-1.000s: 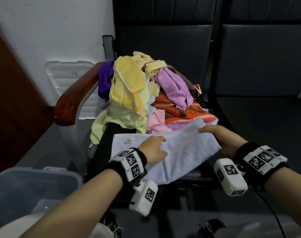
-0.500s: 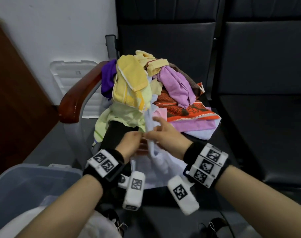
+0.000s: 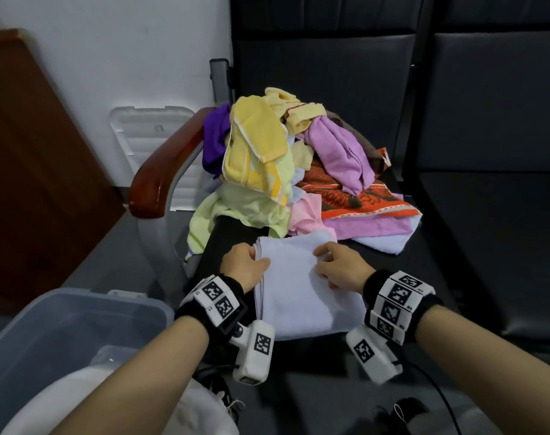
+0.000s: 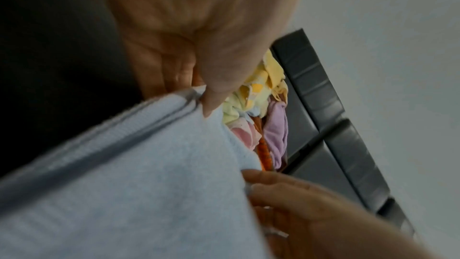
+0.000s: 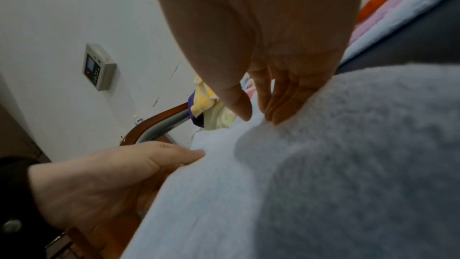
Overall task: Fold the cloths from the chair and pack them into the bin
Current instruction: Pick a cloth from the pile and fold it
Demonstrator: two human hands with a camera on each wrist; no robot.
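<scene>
I am pinching the left edge of the folded pale blue cloth (image 3: 302,287) on the chair seat (image 3: 456,240) with my left hand (image 3: 244,266); my right hand (image 3: 339,265) is pressing loosely bent fingers on top. Only the head view is showing the bin (image 3: 63,328).

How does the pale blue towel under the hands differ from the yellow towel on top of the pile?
The pale blue towel lies flat and folded on the seat front; the yellow towel is draped, crumpled, over the pile. The blue one is plain; the yellow one has a white edge band. Left hand grips the blue towel's edge and right hand rests on it; nothing touches the yellow. Both are on the chair, not in the bin.
</scene>
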